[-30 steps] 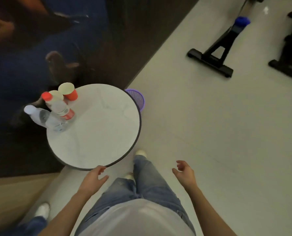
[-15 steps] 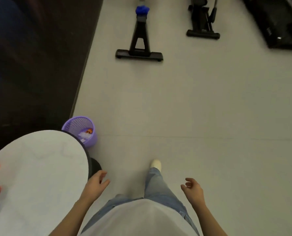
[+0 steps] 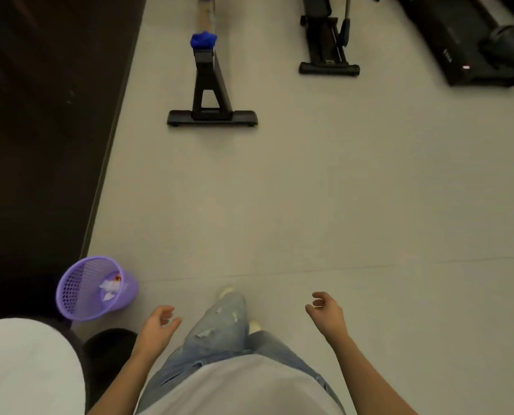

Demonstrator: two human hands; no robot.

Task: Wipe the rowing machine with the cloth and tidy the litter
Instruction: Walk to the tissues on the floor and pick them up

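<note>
On the rowing machine ahead, the cloth lies ungripped, wiping seemingly undone; litter fills the bin; left hand and right hand hang empty, relaxed.

Head camera looks steeply down, forward.

Grey floor: rowing machine ahead, purple mesh bin near left, black machine right.

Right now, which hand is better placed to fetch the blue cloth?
Probably left: both are empty, but the left hand sits more in line with the cloth than the right hand.
</note>
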